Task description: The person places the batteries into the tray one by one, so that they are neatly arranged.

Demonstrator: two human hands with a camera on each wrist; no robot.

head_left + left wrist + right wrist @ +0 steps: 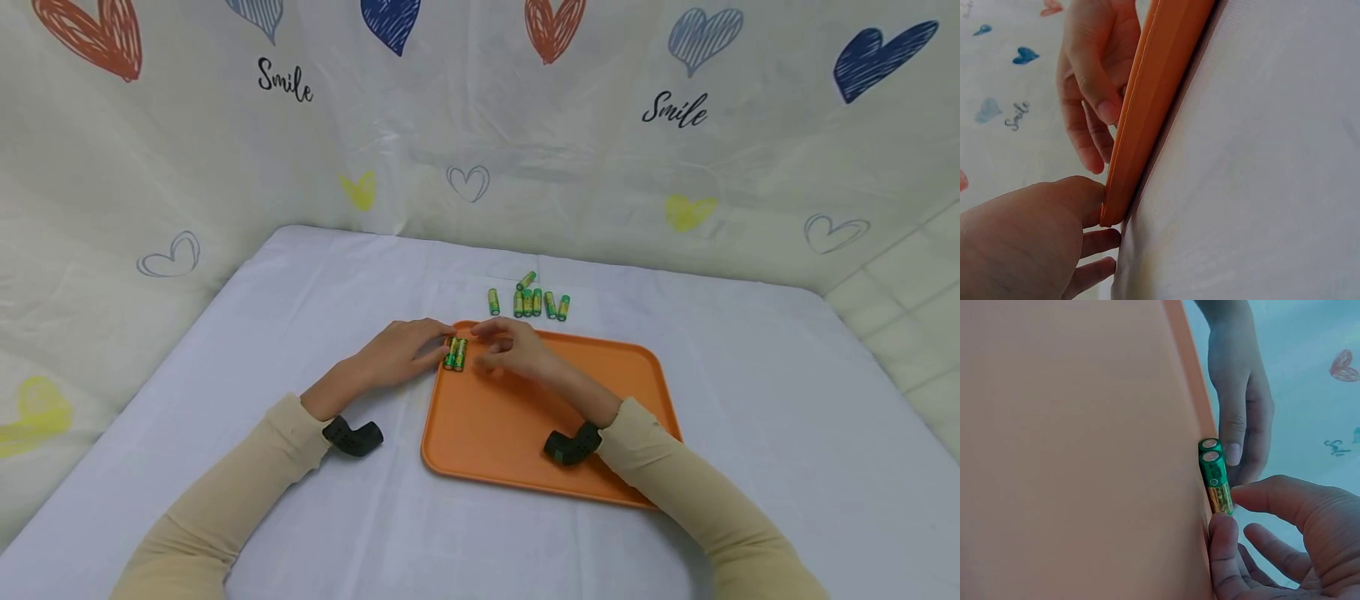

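Two green and gold batteries [460,354] lie side by side in the far left corner of an orange tray [487,442]; the right wrist view shows the batteries [1214,472] end on, close to the tray wall. My left hand [401,352] rests at that corner with its fingers extended, its thumb beside the batteries and the other fingers along the rim. Just right of the pair, my right hand [517,350] hovers over the tray with loosely bent, slightly blurred fingers. In the head view a small gap separates it from the batteries.
Several more batteries [527,302] lie on the white tablecloth [337,517] beyond the tray's far edge, some standing close in a row and one slanted behind. A curtain [480,125] printed with hearts hangs behind the table.
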